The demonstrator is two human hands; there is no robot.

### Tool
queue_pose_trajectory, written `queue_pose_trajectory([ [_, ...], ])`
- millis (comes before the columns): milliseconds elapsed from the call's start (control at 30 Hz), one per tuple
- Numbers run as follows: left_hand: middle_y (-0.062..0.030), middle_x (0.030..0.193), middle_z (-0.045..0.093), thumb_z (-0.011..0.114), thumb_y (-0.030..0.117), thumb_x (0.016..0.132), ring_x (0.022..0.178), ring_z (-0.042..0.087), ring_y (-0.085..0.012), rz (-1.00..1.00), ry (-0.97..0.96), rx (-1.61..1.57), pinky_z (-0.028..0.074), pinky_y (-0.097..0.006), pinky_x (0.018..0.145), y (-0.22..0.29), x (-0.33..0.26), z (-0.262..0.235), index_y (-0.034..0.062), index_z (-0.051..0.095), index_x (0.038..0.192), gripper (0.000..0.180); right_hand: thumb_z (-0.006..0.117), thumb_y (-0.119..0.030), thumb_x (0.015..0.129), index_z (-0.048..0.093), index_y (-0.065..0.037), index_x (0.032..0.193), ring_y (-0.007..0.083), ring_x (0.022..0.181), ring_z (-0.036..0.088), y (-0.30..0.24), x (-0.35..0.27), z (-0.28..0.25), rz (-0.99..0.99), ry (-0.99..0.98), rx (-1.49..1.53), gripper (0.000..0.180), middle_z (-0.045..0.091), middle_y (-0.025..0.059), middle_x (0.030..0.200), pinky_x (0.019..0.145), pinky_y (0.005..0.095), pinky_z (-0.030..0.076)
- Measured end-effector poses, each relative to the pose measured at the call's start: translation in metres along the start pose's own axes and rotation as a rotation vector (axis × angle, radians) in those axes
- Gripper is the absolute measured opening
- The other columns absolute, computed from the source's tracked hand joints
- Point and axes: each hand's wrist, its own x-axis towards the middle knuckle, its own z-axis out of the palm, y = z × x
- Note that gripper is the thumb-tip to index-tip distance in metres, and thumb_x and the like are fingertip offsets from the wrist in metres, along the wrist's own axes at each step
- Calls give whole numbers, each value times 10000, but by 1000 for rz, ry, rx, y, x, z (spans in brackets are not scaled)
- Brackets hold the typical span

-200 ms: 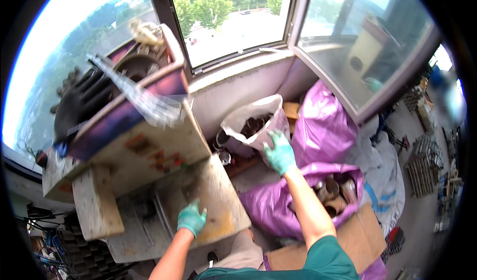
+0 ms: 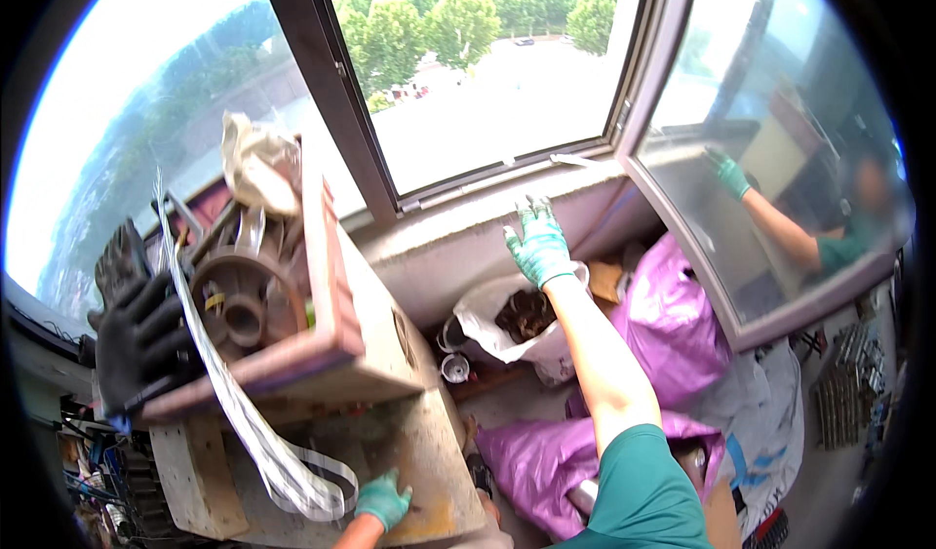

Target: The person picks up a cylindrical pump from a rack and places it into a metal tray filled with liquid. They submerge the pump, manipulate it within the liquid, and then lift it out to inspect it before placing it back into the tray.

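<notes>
My right hand, in a green glove, reaches far forward with its fingers spread. It holds nothing and appears just in front of the window sill, above a white sack of dark brown pieces; contact with the sill cannot be made out. My left hand, gloved the same way, is low over the worn wooden bench top, fingers apart and holding nothing. Beside it hangs the looped end of a bundle of clear plastic strips, draped down from a box.
Black gloves and a brown wheel-like part lie in the box. The window sash stands open on the right, reflecting my arm. Below are purple sacks, one with metal parts, and a white sheet.
My right hand has moved from over the white sack forward to the sill. The view has tilted up, so my left hand shows lower in the picture.
</notes>
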Motion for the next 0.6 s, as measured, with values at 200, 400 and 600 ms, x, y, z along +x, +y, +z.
queue_pose_trajectory([
  [200,-185,1125,740,503,381,1046,902,715,-277,133,108,78,581,-424,842,-18,14,25,70,607,1424,500,574,-502,981,352,-98,1613,406,1571,193,49,78,114,-21,-33,-85,782,272,167,1692,1282,537,156],
  [400,-222,1206,709,539,405,1014,995,705,-348,-11,-10,35,562,-478,907,-3,13,9,47,547,1469,578,616,-332,909,434,-96,1572,461,1530,277,35,74,115,-112,97,-67,727,336,169,1662,1254,601,195],
  [600,-226,1271,696,564,461,998,1045,712,-352,10,-24,75,561,-486,936,4,4,8,42,510,1500,657,577,-311,938,440,-82,1567,460,1525,286,38,82,113,-98,102,-67,684,370,167,1641,1251,597,197],
])
